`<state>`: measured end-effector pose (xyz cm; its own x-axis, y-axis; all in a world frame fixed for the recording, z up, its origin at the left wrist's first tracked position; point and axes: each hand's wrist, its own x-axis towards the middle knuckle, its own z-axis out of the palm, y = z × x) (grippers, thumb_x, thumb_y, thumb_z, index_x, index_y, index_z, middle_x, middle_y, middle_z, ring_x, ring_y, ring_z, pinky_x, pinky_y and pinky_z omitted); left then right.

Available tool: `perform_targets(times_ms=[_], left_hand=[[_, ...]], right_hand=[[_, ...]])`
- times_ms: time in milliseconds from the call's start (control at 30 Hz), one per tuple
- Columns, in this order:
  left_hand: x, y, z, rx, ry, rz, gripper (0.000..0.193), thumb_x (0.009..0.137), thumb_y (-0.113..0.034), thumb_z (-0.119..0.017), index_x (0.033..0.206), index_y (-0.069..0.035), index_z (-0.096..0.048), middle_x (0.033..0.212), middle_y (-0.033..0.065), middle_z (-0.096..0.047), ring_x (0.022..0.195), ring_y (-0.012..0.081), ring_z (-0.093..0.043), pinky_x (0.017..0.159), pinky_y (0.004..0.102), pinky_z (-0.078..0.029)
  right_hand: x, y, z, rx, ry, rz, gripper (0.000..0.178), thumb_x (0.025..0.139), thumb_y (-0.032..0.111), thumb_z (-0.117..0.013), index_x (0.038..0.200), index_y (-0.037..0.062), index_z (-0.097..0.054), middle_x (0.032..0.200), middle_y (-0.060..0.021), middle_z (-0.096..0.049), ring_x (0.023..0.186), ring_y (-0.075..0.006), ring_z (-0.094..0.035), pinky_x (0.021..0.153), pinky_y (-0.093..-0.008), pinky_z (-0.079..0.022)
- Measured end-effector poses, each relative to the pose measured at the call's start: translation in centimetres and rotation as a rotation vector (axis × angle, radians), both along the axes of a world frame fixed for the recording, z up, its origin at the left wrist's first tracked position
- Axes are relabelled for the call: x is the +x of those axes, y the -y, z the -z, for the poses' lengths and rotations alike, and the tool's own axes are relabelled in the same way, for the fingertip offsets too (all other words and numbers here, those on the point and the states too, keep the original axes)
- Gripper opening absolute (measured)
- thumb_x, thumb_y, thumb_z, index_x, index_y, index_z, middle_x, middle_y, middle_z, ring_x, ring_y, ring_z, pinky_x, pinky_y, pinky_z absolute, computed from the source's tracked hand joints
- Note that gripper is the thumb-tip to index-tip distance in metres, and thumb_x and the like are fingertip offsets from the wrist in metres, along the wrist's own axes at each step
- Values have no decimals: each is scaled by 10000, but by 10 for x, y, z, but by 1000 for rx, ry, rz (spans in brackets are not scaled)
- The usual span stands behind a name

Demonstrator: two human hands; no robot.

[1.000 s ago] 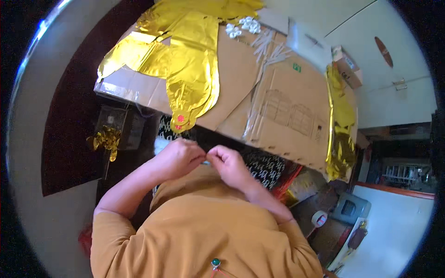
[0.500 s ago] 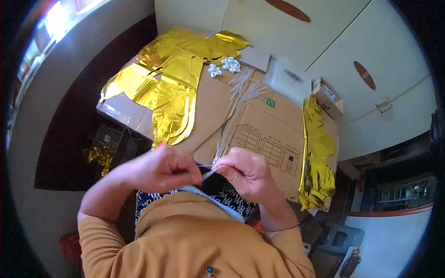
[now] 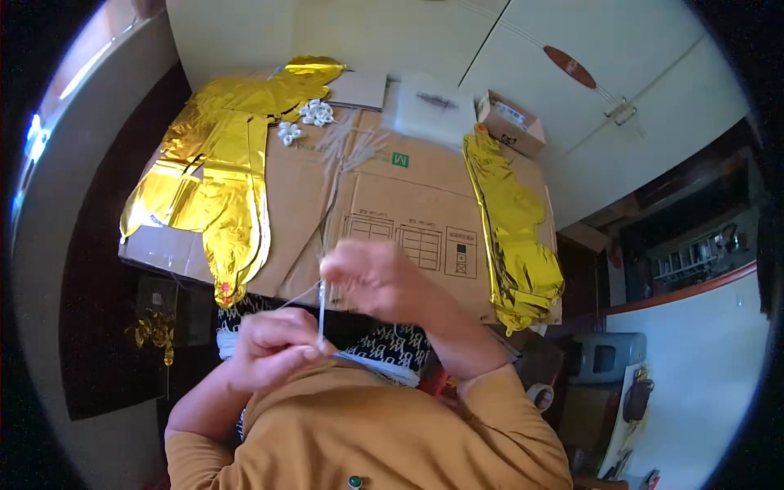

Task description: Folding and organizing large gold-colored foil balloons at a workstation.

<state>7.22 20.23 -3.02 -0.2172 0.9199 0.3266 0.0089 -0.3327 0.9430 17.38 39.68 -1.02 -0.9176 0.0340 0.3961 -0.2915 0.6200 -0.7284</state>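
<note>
My left hand [image 3: 273,347] is closed in front of my body, pinching the lower end of a thin white strip [image 3: 322,318] that stands upright from the fingertips. Higher and to the right, my right hand [image 3: 371,278] is bent and blurred by motion. Its fingertips are drawn together at the strip's top, where a fine pale string [image 3: 300,295] runs down toward the left hand. Small white ribbon rolls [image 3: 317,113] and a pile of thin whitish strips [image 3: 355,149] lie toward the far side of the cardboard.
Flat gold foil balloons [image 3: 233,163] cover the left of the cardboard surface [image 3: 298,196]. Another gold foil balloon [image 3: 514,229] lies at the right edge. Behind are a clear plastic packet [image 3: 429,114] and a small open box [image 3: 510,122]. Patterned dark fabric [image 3: 384,347] covers my lap.
My hands have moved apart: the right went up and the left went down. The strip between them now stands upright. The view has shifted, so the table sits farther left.
</note>
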Motion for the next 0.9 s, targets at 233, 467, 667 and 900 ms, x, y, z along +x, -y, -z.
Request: perform_targets(times_ms=[233, 467, 667, 900], left_hand=[[-32, -1, 5, 70, -695, -151, 141, 777, 39, -658, 902, -24, -674, 740, 104, -626, 674, 213, -595, 592, 302, -459], [-73, -3, -18, 106, -784, -410, 115, 772, -29, -667, 887, -35, -671, 716, 111, -604, 649, 240, -596, 560, 365, -458], [-75, 9, -24, 134, -430, -195, 199, 749, 12, -675, 941, -36, -674, 763, 94, -627, 663, 237, -588, 592, 343, -465], [-67, 5, -6, 133, -344, -14, 128, 783, -14, -655, 909, -34, -666, 722, 95, -602, 637, 227, -583, 577, 308, -448]], right_hand=[[13, 22, -27, -124, -229, -130, 66, 829, 61, -581, 891, 42, -596, 776, -134, -586, 726, -301, -605, 645, -380, -484], [-5, 54, -22, -203, -220, -195, 35, 821, 22, -600, 788, 15, -589, 638, -95, -536, 567, -245, -530, 539, -311, -426], [-36, 49, -6, -21, 2, -81, 52, 849, 84, -591, 833, 34, -586, 697, -125, -554, 649, -286, -593, 570, -361, -459], [-45, 37, -9, -104, -4, 146, 100, 880, 131, -577, 860, 33, -586, 728, -131, -586, 672, -285, -601, 597, -354, -471]])
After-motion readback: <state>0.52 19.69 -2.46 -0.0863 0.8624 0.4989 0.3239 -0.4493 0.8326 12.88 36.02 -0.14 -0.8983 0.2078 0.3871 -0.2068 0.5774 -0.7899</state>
